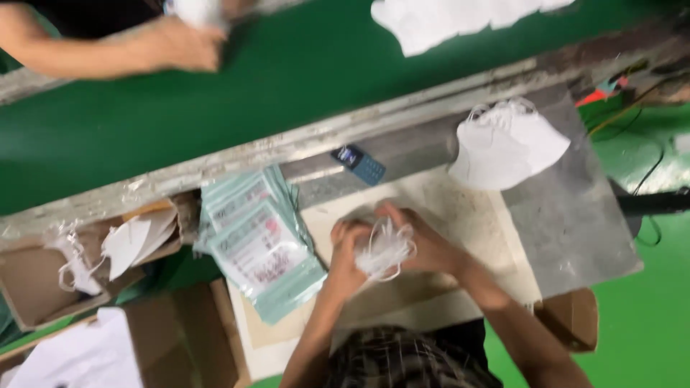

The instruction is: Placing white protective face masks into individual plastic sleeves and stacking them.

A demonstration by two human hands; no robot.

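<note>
A green belt (215,93) runs across the top, edged by a grey rail (402,126). Below lies a worn board (460,208), with packets (262,241) and masks (507,144). Over it, left hand (348,255) and right hand (424,241) clasp a white mask (384,251).

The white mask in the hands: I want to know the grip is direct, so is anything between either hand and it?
Nothing visible. The left hand and right hand both close straight on the white mask, its ear loops bunched between the fingers. The frame is blurred, so fine detail is unclear.
</note>
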